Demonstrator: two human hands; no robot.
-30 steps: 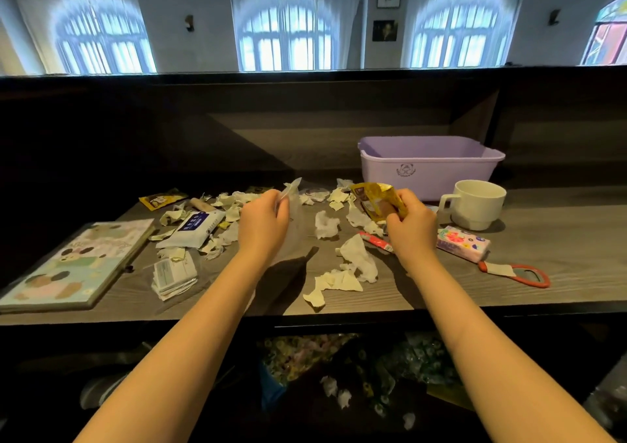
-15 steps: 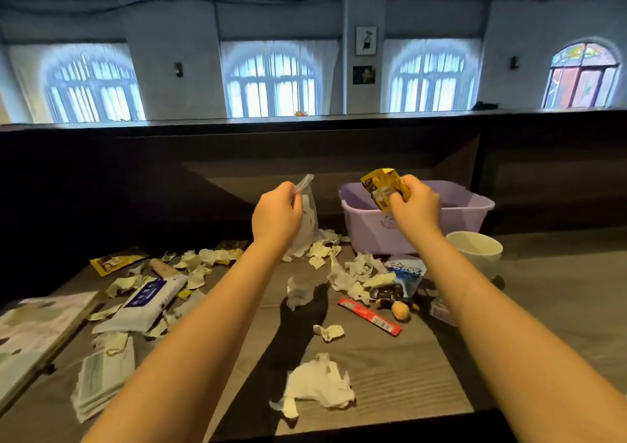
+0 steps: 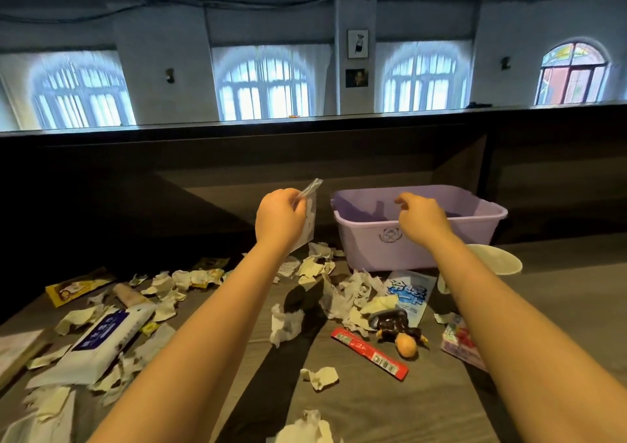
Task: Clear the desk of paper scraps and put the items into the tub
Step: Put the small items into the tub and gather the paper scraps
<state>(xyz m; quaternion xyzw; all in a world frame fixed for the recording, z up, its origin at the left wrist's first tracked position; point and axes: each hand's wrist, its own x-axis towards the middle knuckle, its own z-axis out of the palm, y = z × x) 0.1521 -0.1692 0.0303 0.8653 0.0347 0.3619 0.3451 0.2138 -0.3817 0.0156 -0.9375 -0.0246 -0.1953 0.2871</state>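
Gone from the right hand (image 3: pixel 422 218) is the yellow packet; loosely spread, it hangs over the purple tub (image 3: pixel 475 225) at centre right, while the left hand (image 3: pixel 280 218) pinches a clear wrapper (image 3: pixel 307 218) raised for dropping; paper scraps (image 3: pixel 342 293) litter the table (image 3: pixel 373 408) below.

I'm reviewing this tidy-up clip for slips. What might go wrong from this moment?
1. The left hand pinches a clear plastic bag beside, not over, the lilac plastic tub; released here, it would likely fall among the torn paper scraps.
2. The right forearm passes close by the white cup; pulling back might knock it.
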